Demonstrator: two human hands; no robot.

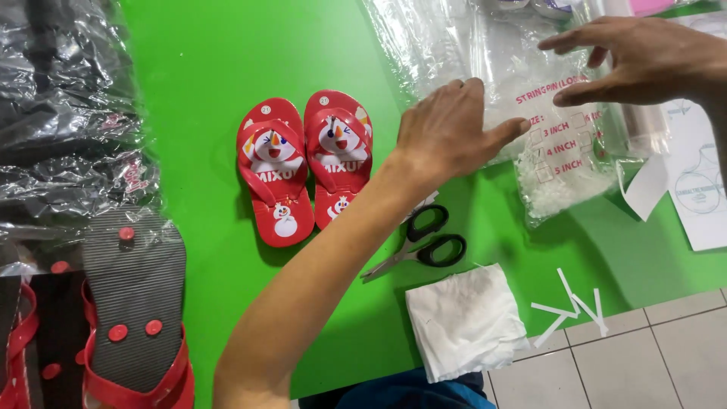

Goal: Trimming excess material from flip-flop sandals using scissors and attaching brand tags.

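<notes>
My left hand (447,132) rests palm down on the edge of a stack of clear plastic bags (454,53) on the green table (204,60), fingers spread. My right hand (636,60) hovers over the same plastic at the upper right, thumb and fingers apart, pinching nothing I can see. Under it lies a clear bag of small white pieces (564,174). A pair of small red flip-flops with a snowman print (303,167) lies side by side left of my left hand.
Black-handled scissors (424,242) and a crumpled white cloth (463,318) lie near the table's front edge. White paper strips (572,310) sit at the right corner. Larger black-and-red sandals (129,303) and dark wrapped packages (64,98) fill the left side. White sheets (700,182) lie far right.
</notes>
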